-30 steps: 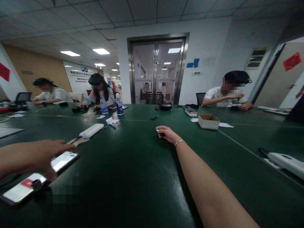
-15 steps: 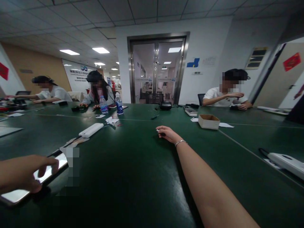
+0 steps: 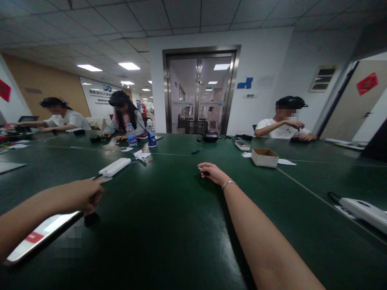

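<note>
My left hand (image 3: pixel 86 195) is over the far end of a flat device with a glossy bright screen (image 3: pixel 50 229), which looks like a tablet or phone. Its fingers curl downward and close together; whatever lies between them, if anything, cannot be made out. A dark shadow falls on the table below the fingertips. Further off, near the middle of the green table (image 3: pixel 151 225), my right hand (image 3: pixel 214 174) rests with fingers curled around something small, dark with a shiny tip. Its kind is too small to tell. A bracelet (image 3: pixel 229 184) circles the right wrist.
Beyond my left hand lies a white elongated device (image 3: pixel 115 166), with scraps of paper (image 3: pixel 141 155) and two bottles (image 3: pixel 151 135) farther back. A small open box (image 3: pixel 264 157) stands right of centre. Another white device (image 3: pixel 364 212) is at far right. Several people sit across the table.
My left hand has moved right and away from me, from above the screen to its far end, and its spread fingers have curled in. My right hand stays nearly still.
</note>
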A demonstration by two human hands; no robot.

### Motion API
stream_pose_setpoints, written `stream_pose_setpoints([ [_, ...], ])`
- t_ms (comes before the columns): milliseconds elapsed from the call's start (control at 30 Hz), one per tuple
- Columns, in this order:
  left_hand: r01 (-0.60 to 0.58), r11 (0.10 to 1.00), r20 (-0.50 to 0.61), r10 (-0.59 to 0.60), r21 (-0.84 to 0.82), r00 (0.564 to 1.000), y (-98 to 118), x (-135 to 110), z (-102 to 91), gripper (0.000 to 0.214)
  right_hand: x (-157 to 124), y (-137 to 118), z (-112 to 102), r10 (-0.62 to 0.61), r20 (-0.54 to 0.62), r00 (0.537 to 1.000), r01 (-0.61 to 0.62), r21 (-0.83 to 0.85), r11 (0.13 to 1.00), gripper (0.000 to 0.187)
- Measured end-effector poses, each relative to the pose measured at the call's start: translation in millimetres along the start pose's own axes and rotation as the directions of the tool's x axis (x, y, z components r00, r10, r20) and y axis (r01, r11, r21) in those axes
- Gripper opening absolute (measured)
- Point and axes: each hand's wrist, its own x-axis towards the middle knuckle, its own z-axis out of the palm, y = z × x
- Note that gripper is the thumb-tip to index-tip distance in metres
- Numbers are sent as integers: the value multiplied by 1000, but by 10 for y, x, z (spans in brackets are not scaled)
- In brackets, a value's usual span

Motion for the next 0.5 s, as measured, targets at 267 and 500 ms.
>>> stream_pose_setpoints([
  [267, -116, 982, -7, 118, 150, 993, 228, 491, -188, 13, -23, -18, 13, 11, -3, 1000, -11, -10, 1000, 21],
  [500, -14, 971, -44, 25, 240, 999, 51, 801, -196, 20, -24, -30, 23, 19, -32, 999, -19, -3, 1000, 20],
])
